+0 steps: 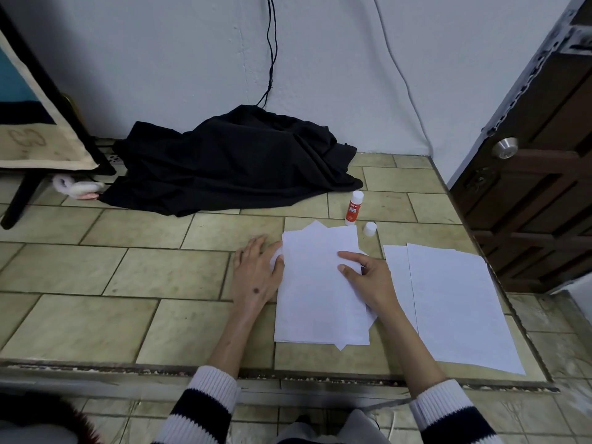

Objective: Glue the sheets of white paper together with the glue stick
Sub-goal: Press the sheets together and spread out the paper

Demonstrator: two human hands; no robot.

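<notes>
One crumpled black cloth lies by the wall. Two stacks of white paper sheets rest on the tiled floor: a loose one at the right, and a middle one with skewed sheets showing beneath. The left hand lies flat with straight fingers at its left edge; the right hand presses its right edge with loosely spread fingers. Just beyond stand one uncapped red-and-white glue stick and one white cap.

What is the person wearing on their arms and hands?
Both hands, left hand and right hand, are bare: no gloves, rings or watch show. The forearms are bare too, with knitted sleeves pushed up, in broad black and white stripes with ribbed white cuffs.
</notes>
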